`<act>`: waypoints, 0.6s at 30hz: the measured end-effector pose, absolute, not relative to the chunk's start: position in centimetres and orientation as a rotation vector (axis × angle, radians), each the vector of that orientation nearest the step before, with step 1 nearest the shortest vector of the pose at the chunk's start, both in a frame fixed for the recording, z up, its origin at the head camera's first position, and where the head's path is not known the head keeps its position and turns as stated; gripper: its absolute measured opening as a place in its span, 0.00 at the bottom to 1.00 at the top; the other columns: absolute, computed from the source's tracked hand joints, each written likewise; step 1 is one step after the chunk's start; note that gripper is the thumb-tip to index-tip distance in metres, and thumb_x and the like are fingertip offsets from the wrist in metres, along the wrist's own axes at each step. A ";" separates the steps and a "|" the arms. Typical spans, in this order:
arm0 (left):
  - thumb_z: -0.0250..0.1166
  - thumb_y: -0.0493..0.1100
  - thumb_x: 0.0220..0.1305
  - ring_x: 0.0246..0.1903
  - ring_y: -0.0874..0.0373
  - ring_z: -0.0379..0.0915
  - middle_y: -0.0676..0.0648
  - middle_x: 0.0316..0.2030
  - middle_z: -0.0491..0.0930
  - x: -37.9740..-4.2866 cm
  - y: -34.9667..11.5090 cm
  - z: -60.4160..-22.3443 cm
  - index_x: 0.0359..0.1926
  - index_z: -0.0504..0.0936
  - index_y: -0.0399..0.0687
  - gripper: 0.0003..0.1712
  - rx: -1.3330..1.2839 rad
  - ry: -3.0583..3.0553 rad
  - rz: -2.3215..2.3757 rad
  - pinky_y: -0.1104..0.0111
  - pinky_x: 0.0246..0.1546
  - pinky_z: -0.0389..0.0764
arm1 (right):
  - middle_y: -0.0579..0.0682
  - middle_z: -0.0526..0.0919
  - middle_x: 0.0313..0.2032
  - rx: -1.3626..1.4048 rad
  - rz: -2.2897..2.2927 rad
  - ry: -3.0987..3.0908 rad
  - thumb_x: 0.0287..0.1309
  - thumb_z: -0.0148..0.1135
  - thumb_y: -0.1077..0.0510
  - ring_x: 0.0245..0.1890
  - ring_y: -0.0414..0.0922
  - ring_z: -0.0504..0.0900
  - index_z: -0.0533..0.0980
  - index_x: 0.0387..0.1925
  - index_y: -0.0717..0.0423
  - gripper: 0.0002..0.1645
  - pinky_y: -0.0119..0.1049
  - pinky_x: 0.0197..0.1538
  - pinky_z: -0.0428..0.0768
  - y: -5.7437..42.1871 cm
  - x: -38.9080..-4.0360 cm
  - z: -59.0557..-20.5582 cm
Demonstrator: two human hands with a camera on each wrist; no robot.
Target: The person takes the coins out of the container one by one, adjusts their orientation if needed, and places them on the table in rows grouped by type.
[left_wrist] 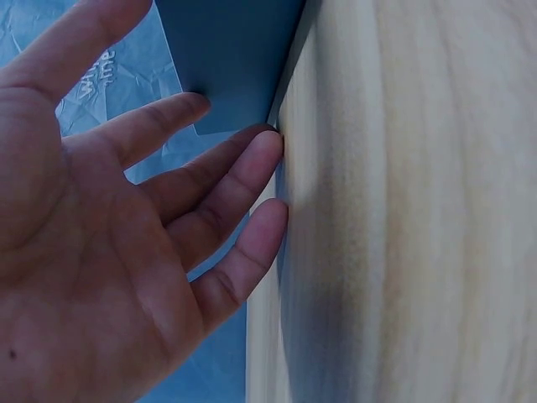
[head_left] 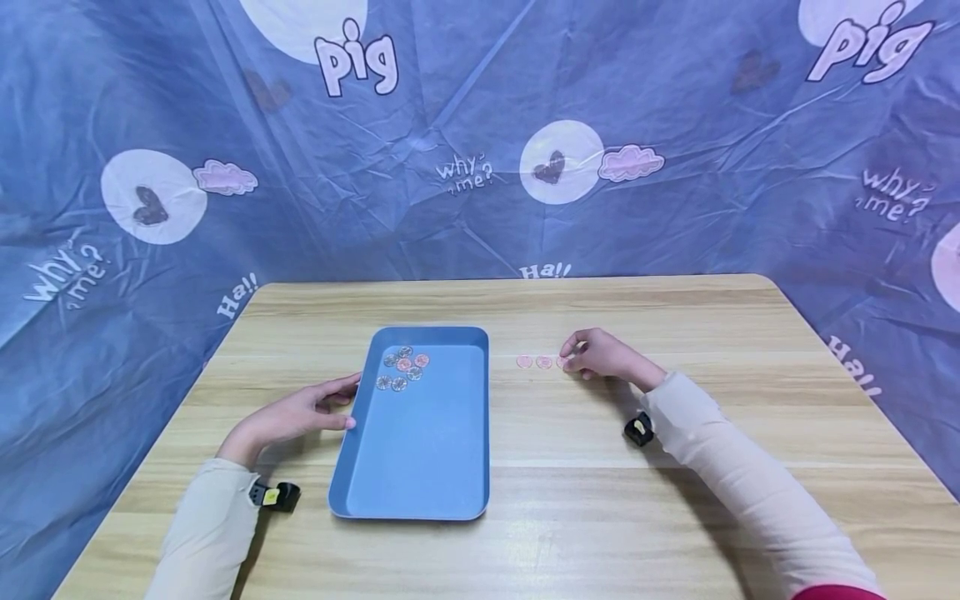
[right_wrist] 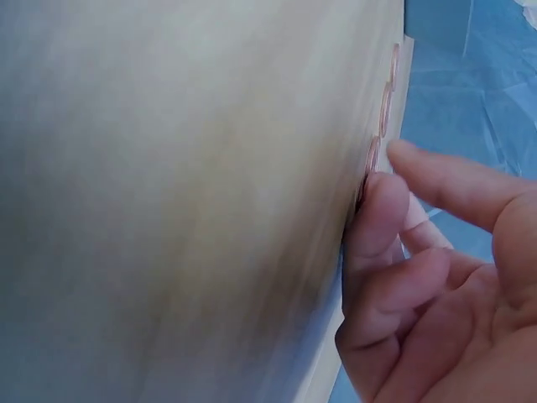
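One hand on the blue tray, the other at a row of pink discs

So there's a blue tray (head_left: pixel 420 458) on a wood-grain table (head_left: pixel 570 517), left of the middle, with its long sides running from the table's near edge toward its far edge. The left hand (head_left: pixel 288 415) is at the tray's left side, fingers spread and pretty straight, thumb touching the tray wall, not gripping anything.

Up in the tray's far left corner there's a loose bunch of seven little round discs: two pink discs (head_left: pixel 422 360) and five grey discs (head_left: pixel 399 384), some of them touching or overlapping.

Right of the tray, nearer the table's far edge than its near one, pink row discs (head_left: pixel 543 362) lie in a line. I count three in the head view, the rightmost partly covered by the right hand (head_left: pixel 606 357). That hand's fingers are bent and the tips are down at that end of the row; can't tell if they're actually pinching a disc. The two hands are well apart.

Both arms have off-white sleeves (head_left: pixel 750 492), and a blue printed cloth (head_left: pixel 450 233) hangs beyond the table's far edge.
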State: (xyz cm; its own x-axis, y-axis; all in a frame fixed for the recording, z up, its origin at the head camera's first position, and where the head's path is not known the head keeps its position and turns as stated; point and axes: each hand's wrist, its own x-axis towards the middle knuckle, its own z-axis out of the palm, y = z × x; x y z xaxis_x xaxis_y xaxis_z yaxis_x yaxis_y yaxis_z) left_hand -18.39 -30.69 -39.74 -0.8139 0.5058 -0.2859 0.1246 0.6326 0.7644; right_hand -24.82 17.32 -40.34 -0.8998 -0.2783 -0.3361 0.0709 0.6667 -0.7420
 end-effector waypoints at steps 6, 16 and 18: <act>0.64 0.52 0.64 0.65 0.39 0.63 0.36 0.71 0.59 -18.4 -30.7 -39.8 0.76 0.51 0.46 0.47 0.497 2.374 1.062 0.44 0.64 0.64 | 0.46 0.77 0.22 -0.140 -1.183 2.414 0.57 0.65 0.60 0.21 0.41 0.75 0.73 0.49 0.65 0.19 0.29 0.22 0.69 18.0 -24.6 -39.9; 0.64 0.52 0.64 0.65 0.38 0.63 0.35 0.71 0.59 -18.4 -30.7 -39.8 0.76 0.50 0.47 0.47 0.496 2.370 1.064 0.43 0.64 0.64 | 0.50 0.82 0.27 -0.171 -1.254 2.373 0.56 0.65 0.60 0.22 0.41 0.76 0.70 0.55 0.65 0.27 0.29 0.21 0.69 18.4 -24.2 -38.4; 0.64 0.52 0.64 0.65 0.38 0.63 0.35 0.71 0.59 -18.4 -30.8 -39.8 0.76 0.50 0.47 0.47 0.497 2.377 1.057 0.43 0.64 0.64 | 0.50 0.84 0.28 -0.184 -1.282 2.338 0.56 0.64 0.60 0.23 0.41 0.76 0.70 0.57 0.65 0.28 0.28 0.21 0.68 18.2 -24.0 -37.9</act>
State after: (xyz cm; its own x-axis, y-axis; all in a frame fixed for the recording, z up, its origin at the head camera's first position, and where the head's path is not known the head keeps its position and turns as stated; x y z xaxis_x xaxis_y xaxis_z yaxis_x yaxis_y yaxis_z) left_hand -18.40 -30.76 -39.80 -0.8145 0.5060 -0.2838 0.1281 0.6339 0.7627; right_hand -24.02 18.16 -37.89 -0.8831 -0.3307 -0.3327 0.1027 0.5557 -0.8250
